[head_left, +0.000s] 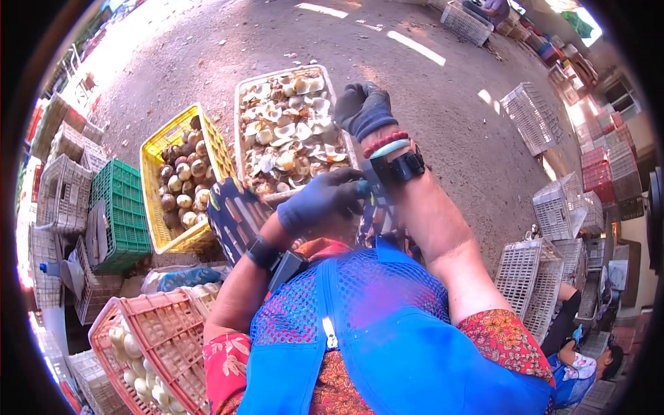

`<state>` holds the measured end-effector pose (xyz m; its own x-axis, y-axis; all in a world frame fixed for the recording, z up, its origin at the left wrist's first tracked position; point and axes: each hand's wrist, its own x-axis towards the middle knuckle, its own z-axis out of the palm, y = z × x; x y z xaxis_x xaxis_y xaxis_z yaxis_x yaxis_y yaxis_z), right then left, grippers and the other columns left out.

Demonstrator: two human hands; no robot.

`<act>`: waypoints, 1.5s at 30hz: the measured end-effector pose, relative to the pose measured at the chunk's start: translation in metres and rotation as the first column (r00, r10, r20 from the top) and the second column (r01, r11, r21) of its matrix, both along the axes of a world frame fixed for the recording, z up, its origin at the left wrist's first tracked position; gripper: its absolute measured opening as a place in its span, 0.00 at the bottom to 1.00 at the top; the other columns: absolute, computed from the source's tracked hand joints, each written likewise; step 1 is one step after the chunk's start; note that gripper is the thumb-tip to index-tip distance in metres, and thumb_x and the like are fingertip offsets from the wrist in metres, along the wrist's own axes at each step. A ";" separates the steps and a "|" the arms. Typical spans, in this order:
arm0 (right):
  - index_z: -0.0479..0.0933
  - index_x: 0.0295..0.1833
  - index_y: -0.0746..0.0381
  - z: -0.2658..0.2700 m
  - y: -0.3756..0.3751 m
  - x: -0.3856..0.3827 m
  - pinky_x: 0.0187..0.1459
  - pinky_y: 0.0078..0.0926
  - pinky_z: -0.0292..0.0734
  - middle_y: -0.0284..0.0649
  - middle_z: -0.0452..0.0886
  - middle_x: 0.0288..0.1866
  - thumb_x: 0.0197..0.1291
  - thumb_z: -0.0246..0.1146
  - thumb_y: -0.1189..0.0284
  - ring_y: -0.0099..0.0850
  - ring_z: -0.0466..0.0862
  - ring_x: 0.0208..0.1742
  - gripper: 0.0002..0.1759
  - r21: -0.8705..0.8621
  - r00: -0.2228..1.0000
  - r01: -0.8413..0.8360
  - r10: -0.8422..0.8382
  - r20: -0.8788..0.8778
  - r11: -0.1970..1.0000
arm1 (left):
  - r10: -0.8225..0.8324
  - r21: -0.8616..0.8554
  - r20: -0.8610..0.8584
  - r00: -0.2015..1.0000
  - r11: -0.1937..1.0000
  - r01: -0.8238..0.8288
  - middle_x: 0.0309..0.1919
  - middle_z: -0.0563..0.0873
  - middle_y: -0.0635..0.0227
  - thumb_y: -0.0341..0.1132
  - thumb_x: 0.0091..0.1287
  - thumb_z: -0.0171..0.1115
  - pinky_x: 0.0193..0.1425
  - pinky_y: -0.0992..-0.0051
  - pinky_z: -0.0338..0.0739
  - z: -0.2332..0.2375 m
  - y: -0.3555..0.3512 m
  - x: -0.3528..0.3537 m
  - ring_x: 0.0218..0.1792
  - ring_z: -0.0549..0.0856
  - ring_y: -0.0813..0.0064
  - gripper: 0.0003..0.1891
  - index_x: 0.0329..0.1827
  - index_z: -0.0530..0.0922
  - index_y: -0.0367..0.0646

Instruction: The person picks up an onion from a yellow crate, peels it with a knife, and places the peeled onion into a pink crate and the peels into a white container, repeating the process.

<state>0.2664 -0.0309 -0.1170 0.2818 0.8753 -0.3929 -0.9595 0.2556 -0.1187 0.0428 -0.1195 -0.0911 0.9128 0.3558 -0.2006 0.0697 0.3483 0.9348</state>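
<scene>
Handling step judged in hand: blurred teal item (363,188) pinched by left hand (319,200); right hand (363,111) folded closed beside white crate (238,121), nothing visibly held; steady grip seemingly needed next.

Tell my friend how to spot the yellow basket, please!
On the grey ground, find the big whitish crate full of pale, curved pieces. The basket stands just to its left, holding round brown-and-cream things. It's bright yellow, while the crate on its other side is green.
</scene>
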 end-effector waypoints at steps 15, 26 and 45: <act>0.79 0.44 0.59 -0.014 -0.061 -0.051 0.38 0.42 0.81 0.51 0.85 0.34 0.65 0.57 0.64 0.43 0.87 0.35 0.11 0.089 -0.787 0.361 0.252 0.563 0.928 | -0.225 0.121 0.014 0.974 0.967 0.222 0.37 0.86 0.66 0.39 0.78 0.53 0.40 0.76 0.81 0.003 -0.015 0.009 0.35 0.85 0.78 0.14 0.52 0.80 0.36; 0.84 0.44 0.60 -0.071 -0.045 -0.046 0.35 0.38 0.82 0.41 0.87 0.34 0.60 0.64 0.66 0.39 0.87 0.32 0.11 -0.331 -0.852 0.296 0.405 0.332 0.896 | -0.314 0.107 0.155 0.937 0.948 0.300 0.43 0.88 0.60 0.26 0.58 0.68 0.43 0.71 0.82 -0.018 -0.013 0.021 0.38 0.88 0.68 0.19 0.54 0.81 0.37; 0.81 0.51 0.60 -0.049 -0.126 0.048 0.30 0.24 0.72 0.34 0.82 0.33 0.74 0.59 0.63 0.21 0.73 0.25 0.13 0.326 0.948 -0.283 0.213 0.236 0.902 | 0.634 -0.521 -0.016 0.773 0.654 -0.548 0.38 0.81 0.68 0.41 0.76 0.58 0.37 0.77 0.76 -0.057 0.008 -0.119 0.35 0.79 0.75 0.15 0.53 0.77 0.38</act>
<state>0.3148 -0.1564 -0.1656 0.0755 0.9971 -0.0075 -0.9653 0.0712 -0.2514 -0.0766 -0.1114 -0.1484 0.5749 0.7292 -0.3712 -0.4364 0.6570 0.6148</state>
